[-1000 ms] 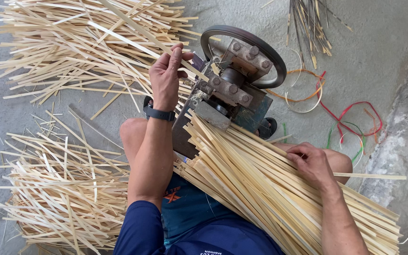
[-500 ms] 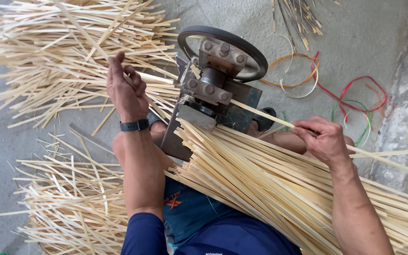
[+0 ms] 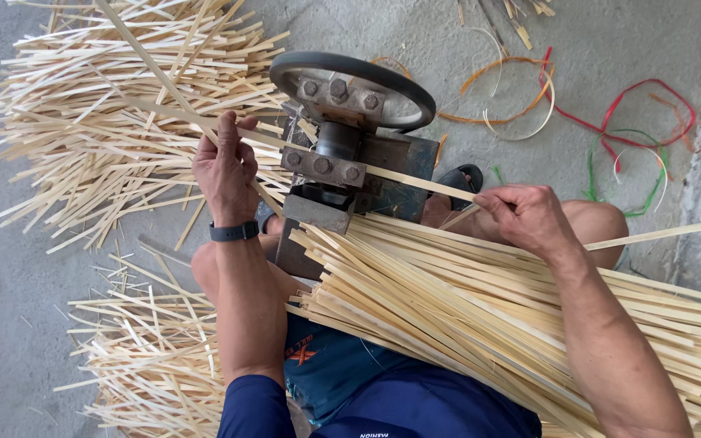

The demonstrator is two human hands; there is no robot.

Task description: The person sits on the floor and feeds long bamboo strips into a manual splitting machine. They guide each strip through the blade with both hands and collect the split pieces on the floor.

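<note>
A grey metal splitting machine (image 3: 342, 162) with a round wheel (image 3: 350, 75) stands on the floor in front of my knees. A bamboo strip (image 3: 415, 183) passes through it. My right hand (image 3: 525, 215) pinches that strip on the machine's right side. My left hand (image 3: 225, 166), with a dark wristband, grips split strips (image 3: 152, 61) coming out on the left. A thick bundle of long bamboo strips (image 3: 488, 316) lies across my lap under my right forearm.
A wide heap of split strips (image 3: 91, 138) covers the floor at upper left, another heap (image 3: 148, 365) lies at lower left. Orange, red and green plastic bands (image 3: 610, 130) lie on the concrete at upper right. A dark sandal (image 3: 460, 178) peeks out behind the machine.
My left hand has pulled split strips leftward away from the machine. My right hand has lifted a strip off the bundle and brought it to the machine's right side.
</note>
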